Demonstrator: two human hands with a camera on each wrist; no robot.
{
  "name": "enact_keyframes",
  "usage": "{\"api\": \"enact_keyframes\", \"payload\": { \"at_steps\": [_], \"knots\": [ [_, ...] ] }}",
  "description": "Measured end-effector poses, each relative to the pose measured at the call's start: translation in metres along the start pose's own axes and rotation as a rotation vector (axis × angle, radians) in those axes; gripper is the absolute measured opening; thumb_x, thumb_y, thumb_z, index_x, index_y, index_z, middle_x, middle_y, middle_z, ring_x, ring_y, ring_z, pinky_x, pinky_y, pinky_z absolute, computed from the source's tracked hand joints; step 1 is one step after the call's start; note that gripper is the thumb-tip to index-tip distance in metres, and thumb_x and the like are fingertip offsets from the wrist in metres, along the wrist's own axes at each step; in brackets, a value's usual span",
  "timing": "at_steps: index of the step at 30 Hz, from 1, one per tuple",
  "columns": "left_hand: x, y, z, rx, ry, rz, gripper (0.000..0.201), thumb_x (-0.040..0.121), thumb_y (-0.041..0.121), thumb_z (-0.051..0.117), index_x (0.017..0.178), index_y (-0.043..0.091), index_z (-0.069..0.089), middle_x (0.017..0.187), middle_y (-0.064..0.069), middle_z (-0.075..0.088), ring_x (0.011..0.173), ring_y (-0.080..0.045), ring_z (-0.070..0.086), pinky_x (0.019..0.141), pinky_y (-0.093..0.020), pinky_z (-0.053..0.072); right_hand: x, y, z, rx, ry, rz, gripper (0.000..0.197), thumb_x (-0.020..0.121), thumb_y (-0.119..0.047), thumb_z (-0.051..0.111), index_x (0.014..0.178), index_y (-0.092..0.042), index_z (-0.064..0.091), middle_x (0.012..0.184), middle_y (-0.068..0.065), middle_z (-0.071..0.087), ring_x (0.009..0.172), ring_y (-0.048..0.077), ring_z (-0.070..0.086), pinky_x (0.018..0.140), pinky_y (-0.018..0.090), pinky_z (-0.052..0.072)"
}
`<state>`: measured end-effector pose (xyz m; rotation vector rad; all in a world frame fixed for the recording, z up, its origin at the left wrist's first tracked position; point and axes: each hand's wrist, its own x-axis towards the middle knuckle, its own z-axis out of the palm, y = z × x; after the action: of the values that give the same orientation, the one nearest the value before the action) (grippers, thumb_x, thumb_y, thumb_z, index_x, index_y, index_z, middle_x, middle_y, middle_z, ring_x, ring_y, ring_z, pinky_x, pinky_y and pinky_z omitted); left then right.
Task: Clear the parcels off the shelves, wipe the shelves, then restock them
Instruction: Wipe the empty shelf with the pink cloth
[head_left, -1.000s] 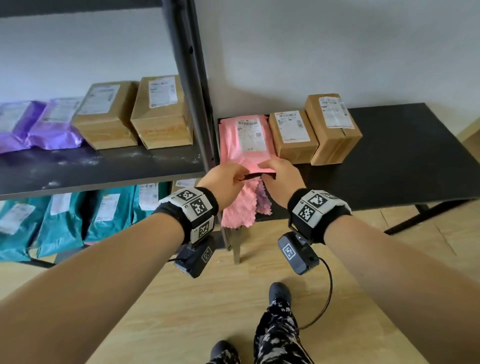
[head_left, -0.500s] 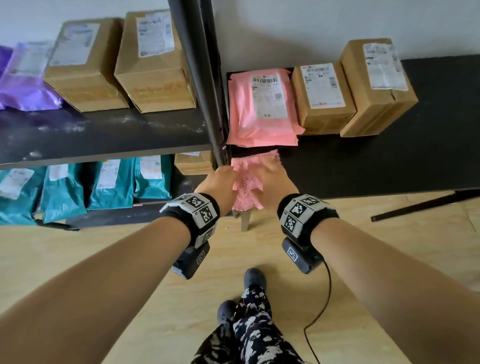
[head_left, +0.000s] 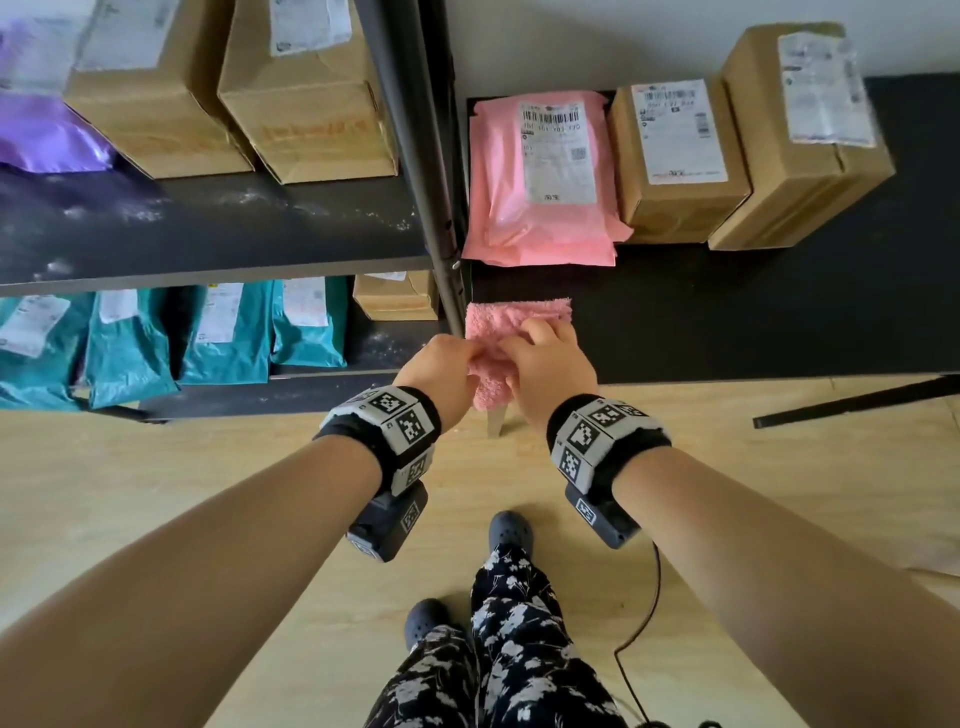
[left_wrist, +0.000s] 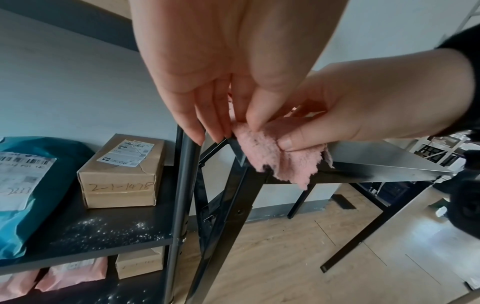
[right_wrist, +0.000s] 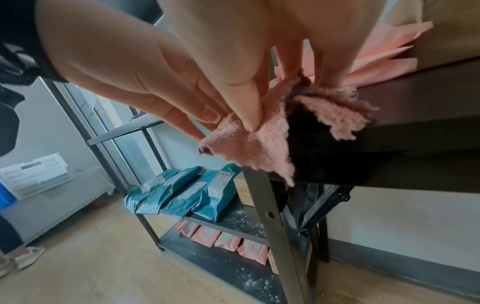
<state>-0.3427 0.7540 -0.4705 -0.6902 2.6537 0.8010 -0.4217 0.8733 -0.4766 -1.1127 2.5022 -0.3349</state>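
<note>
A fluffy pink cloth (head_left: 519, 319) lies on the front left corner of the black table (head_left: 727, 312) and hangs over its edge. My left hand (head_left: 465, 358) pinches the cloth's left part between thumb and fingers, as the left wrist view shows (left_wrist: 230, 131). My right hand (head_left: 537, 338) holds the cloth too, thumb under the hanging flap (right_wrist: 253, 121) and fingers on top. Behind the cloth sit a pink parcel (head_left: 540, 182) and two cardboard boxes (head_left: 675, 161) (head_left: 800, 135). On the dusty shelf (head_left: 208, 234) to the left stand two more boxes (head_left: 306, 88).
Purple bags (head_left: 47, 135) lie at the shelf's far left. Teal bags (head_left: 218, 332) and a small box (head_left: 395, 296) fill the shelf below, with pink parcels (right_wrist: 228, 240) on the bottom one. The black shelf post (head_left: 431, 182) stands close to the cloth. My feet are on the wooden floor (head_left: 260, 493).
My hands have let go of the pink parcel and drawn back to the table's front corner with the cloth, which now lies flatter on the table. The view has tilted down.
</note>
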Motion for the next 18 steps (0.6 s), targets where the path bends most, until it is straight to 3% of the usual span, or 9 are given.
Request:
{"api": "enact_keyframes", "payload": {
  "at_steps": [5,8,12,18],
  "knots": [
    [-0.016,-0.007,0.005,0.037,-0.010,0.012,0.028,0.090,0.010,0.048,0.112,0.016,0.066,0.102,-0.006,0.064,0.088,-0.021,0.062,0.078,-0.034,0.054,-0.012,-0.008,0.002,0.053,-0.056,0.034,0.036,0.091,-0.010,0.050,0.125,-0.020,0.057,0.129,0.000,0.045,0.129,0.023,0.027,0.099,0.032,0.041],
    [-0.032,-0.014,0.003,-0.001,0.010,0.054,0.029,0.091,0.008,0.046,0.109,0.018,0.067,0.094,-0.004,0.065,0.080,-0.019,0.061,0.071,-0.029,0.051,-0.020,-0.019,0.003,0.107,-0.078,0.084,0.039,0.085,-0.012,0.060,0.123,-0.020,0.060,0.129,0.003,0.050,0.126,0.023,0.039,0.101,0.034,0.042],
    [-0.053,-0.027,-0.012,-0.089,0.099,0.085,0.019,0.092,0.015,0.050,0.100,0.017,0.068,0.089,0.000,0.067,0.076,-0.015,0.064,0.066,-0.024,0.052,-0.041,-0.055,-0.003,0.214,0.050,0.133,0.027,0.089,-0.014,0.053,0.114,-0.016,0.062,0.107,0.007,0.055,0.099,0.024,0.056,0.086,0.034,0.049],
    [-0.106,-0.042,-0.069,-0.100,0.302,0.157,0.022,0.085,0.011,0.053,0.106,0.012,0.061,0.106,-0.004,0.055,0.087,-0.018,0.059,0.078,-0.032,0.054,-0.068,-0.124,-0.036,0.244,0.240,0.066,0.025,0.087,-0.009,0.052,0.110,-0.010,0.063,0.103,0.010,0.056,0.095,0.024,0.058,0.077,0.027,0.043]
  ]
}}
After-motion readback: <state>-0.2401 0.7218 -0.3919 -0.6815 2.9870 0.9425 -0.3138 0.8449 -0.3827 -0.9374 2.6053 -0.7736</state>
